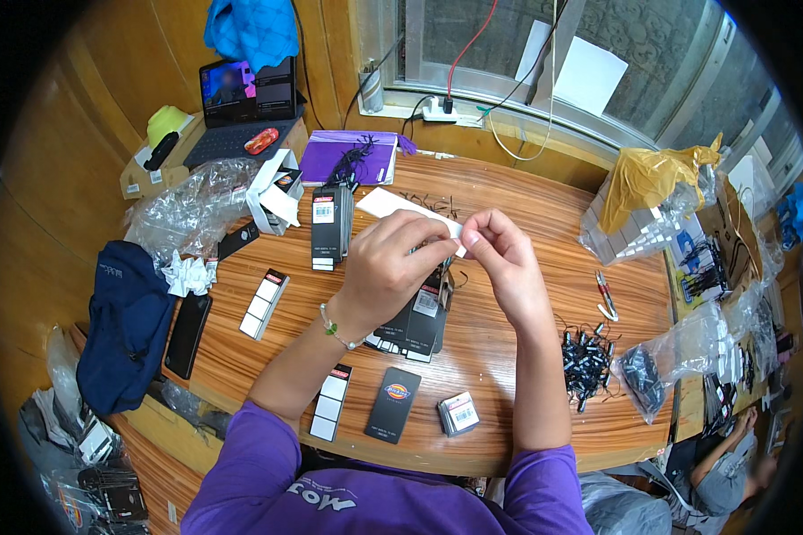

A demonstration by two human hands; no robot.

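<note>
Wooden panelling (49,134) and a window (647,62) closed in the striped tabletop (544,192), where a person in a purple shirt (401,508) sat working. From where I stood, the dark tag stack (417,328) served as landmark. Above and just beyond it both hands nearly met over a small white slip (458,230). The left hand (393,263) was drawn in narrow, thumb and forefinger pinching the slip; the right hand (509,260) pinched it too, its thumb and forefinger close together — neither hand was spread wide. A long white strip (379,201) showed behind the left hand, beyond the stack; whether the slip was part of it, I could not tell. Left of the stack and farther off lay a corded tag bundle (332,227). Right of the stack was a heap of black cords (587,361). Nearer the person than the stack lay a single dark tag (393,406) and — to that tag's right — a small tag block (458,414).
</note>
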